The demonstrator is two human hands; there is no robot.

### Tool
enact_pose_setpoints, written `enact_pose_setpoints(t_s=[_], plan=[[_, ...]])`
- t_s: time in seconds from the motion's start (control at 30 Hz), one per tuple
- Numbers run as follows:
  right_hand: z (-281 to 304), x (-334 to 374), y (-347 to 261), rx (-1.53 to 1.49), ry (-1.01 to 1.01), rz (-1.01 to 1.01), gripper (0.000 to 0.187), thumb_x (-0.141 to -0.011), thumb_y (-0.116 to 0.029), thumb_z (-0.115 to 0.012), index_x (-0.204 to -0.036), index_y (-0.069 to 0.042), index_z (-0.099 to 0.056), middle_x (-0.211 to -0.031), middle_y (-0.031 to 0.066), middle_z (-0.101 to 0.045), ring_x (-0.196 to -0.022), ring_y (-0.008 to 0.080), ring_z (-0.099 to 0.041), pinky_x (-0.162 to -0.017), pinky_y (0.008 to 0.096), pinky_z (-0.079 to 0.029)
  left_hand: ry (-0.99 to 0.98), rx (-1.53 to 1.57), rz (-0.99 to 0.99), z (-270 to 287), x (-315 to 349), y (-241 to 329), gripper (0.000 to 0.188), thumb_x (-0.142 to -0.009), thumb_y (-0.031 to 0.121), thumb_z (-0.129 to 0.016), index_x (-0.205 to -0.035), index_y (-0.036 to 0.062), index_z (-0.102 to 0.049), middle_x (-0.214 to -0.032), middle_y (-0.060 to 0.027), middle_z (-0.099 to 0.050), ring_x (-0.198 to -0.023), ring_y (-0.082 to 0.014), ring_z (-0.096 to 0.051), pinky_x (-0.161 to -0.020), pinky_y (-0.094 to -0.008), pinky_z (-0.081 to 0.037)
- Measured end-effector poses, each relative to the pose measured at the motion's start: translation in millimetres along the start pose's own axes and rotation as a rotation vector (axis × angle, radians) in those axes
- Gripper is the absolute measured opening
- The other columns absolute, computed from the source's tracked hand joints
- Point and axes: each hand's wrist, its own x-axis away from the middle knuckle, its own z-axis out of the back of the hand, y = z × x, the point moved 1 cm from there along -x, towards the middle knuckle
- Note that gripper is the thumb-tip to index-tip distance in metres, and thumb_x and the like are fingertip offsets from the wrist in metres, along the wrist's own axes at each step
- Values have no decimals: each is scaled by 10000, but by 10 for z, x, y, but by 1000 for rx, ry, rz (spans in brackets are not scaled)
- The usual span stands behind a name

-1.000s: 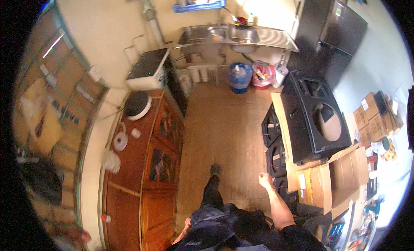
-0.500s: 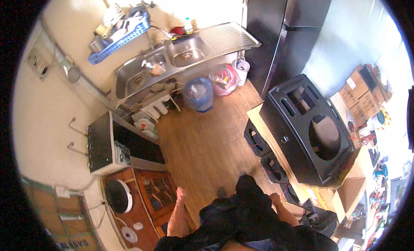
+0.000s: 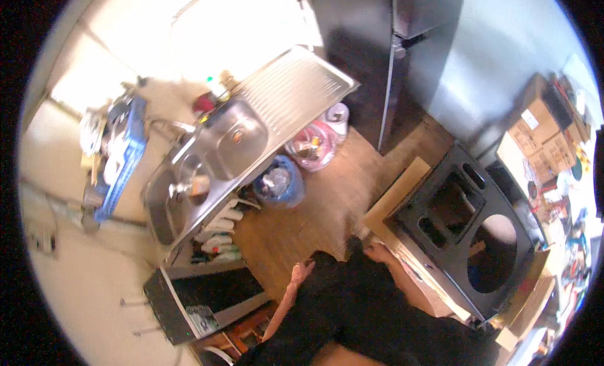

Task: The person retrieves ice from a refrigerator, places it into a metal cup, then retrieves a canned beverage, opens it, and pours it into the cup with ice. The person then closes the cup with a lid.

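My left hand (image 3: 302, 273) hangs beside my dark clothing, its fingers loosely apart with nothing seen in them. On the other side, my right hand (image 3: 378, 253) is low by the cardboard edge under a large black speaker cabinet (image 3: 450, 256); its fingers are blurred, and whether they touch anything cannot be made out. The cabinet has a big round opening, a square one and slots. Ahead on the left stands a steel sink unit (image 3: 234, 139) with a ribbed drainboard (image 3: 292, 83).
A blue bin (image 3: 292, 187) and a pink bag-lined bin (image 3: 314, 153) stand below the sink. A tall black refrigerator (image 3: 355, 64) is ahead. Left are a blue dish rack (image 3: 126, 165) and a black-and-white cabinet (image 3: 211, 297). Cardboard boxes (image 3: 538, 133) are stacked at the right. Wooden flooring (image 3: 343, 183) runs between.
My view has moved forward and turned, so the sink and bins are nearer and the speaker cabinet sits lower. Both hands have come closer together in front of me.
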Motion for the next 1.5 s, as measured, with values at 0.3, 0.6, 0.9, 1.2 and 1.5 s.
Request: enact_pose_setpoints(t_s=[0.3,0.6,0.9,1.2,1.5], plan=[[1012,-888,-2195,-305,-4,-123,472,-937,-348,-625,-1287,-33,-591,-1160,168,-689,-993,265,-677,-854,359,-534,-449,-273,-172,933,-1964,1133,417,-934,434,-578,-930,47,-735,-848,-203,-709,-865,-412,-674,-784,-490,-520],[2487,-2058,-2864,-487,849,-246,418,-952,-285,-618,-1212,41,-608,-1012,147,-715,-909,236,-697,-770,360,-545,-469,-282,-524,1806,-3666,2520,389,-920,376,-598,-983,13,-724,-926,-235,-699,-868,-397,-682,-804,-489,-517],[4557,-2458,-3951,57,1352,-35,757,-843,-336,-766,-1401,39,-419,-1365,245,-511,-1252,378,-505,-1017,443,-430,-443,-30,-627,2030,-4076,3500,287,-926,296,-628,-1035,41,-707,-950,-206,-709,-904,-352,-694,-794,-442,-533],[5976,-3028,-4400,43,1587,299,1152,-658,-314,-910,-1481,76,-205,-1518,295,-277,-1404,429,-303,-1166,477,-265,-336,339,-608,2056,-4400,4376,342,-912,223,-670,-1203,45,-645,-1013,-148,-725,-905,-270,-710,-820,-377,-549],[6036,-3228,-4023,264,1544,588,1220,-601,-318,-942,-1478,96,-201,-1531,358,-206,-1410,486,-290,-1130,514,-320,291,263,-1031,2418,-4468,6074,299,-863,93,-676,-1142,-8,-648,-1062,-155,-714,-949,-252,-707,-839,-365,-540]])
